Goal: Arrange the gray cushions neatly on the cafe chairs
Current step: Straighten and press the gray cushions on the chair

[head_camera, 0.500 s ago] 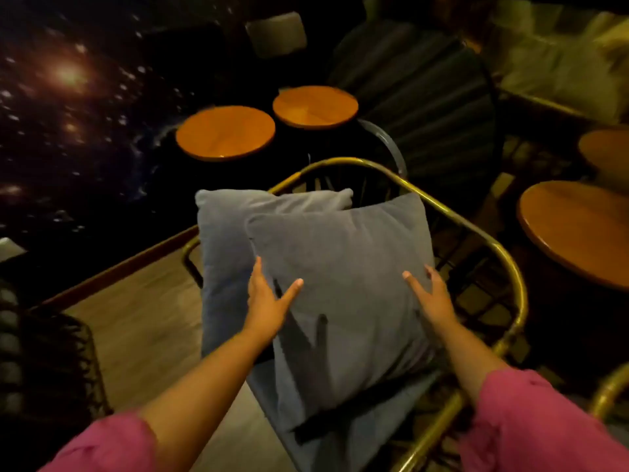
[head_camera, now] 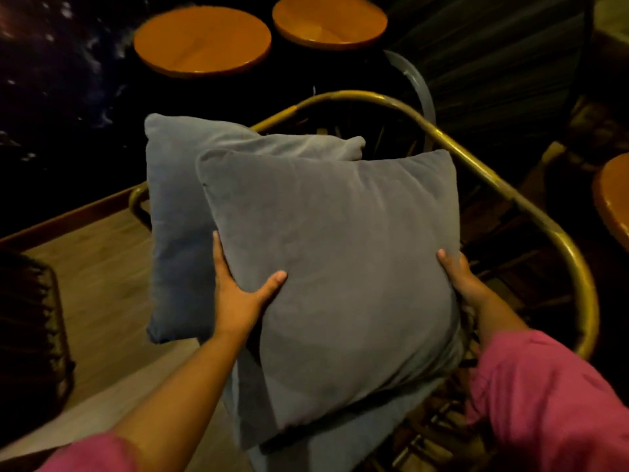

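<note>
Head view: two gray cushions on one brass-framed cafe chair.
Front cushion: square, standing on its lower edge on the seat, face toward the camera, leaning back toward the curved backrest.
Rear cushion: upright behind it, at the chair's left edge.
Left hand: clamped on front cushion's left edge, thumb spread across the face.
Right hand: gripping its right edge, fingers hidden behind.
Round wooden tables: three, beyond and right of the chair.

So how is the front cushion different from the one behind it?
The front cushion is gripped at both edges by the left hand and right hand; the back cushion is not gripped. The front one shows fully, the back one is half hidden. Both are gray, square, and upright on the chair.
</note>
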